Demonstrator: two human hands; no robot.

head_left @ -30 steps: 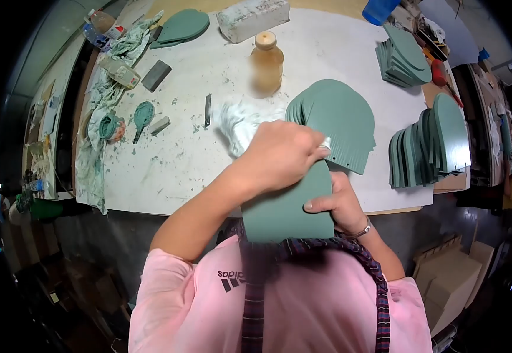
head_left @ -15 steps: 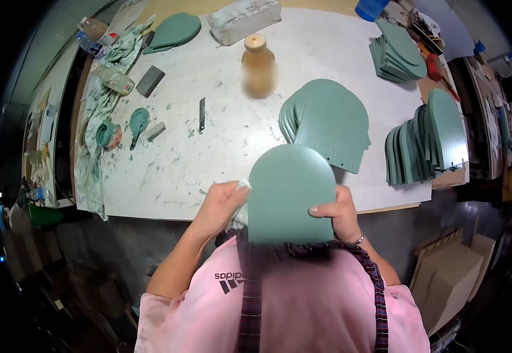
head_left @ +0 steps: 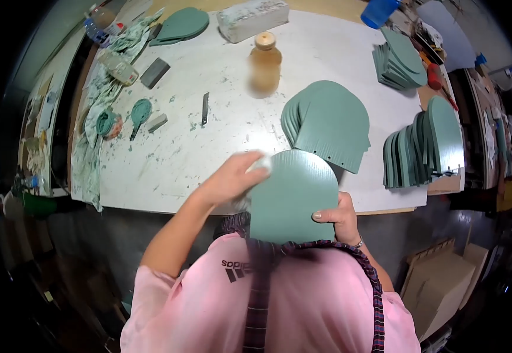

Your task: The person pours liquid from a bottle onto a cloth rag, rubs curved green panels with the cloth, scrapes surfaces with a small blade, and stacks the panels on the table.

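A green panel with a rounded top [head_left: 291, 200] stands tilted against my apron at the table's front edge. My right hand [head_left: 339, 217] grips its right side, thumb on the face and fingers behind. At the panel's upper left edge, my left hand [head_left: 238, 173] is closed on a white cloth [head_left: 262, 166], part of which hangs below the hand. Just beyond the panel lies a fanned stack of similar green panels [head_left: 333, 123], with small holes along the lower edge of the top one.
More green panels stand in a row [head_left: 421, 144] and lie in a pile [head_left: 400, 62] at right. A capped bottle [head_left: 265, 65] stands mid-table. A white-grey block [head_left: 253, 20], dark blade [head_left: 205, 109], putty-covered scraper [head_left: 140, 112], open jar [head_left: 107, 123] and stained cloth [head_left: 94, 100] are farther back or left.
My left hand has moved up along the panel's left edge with the cloth. The right hand keeps its grip, and the panel's top has shifted slightly right in view.
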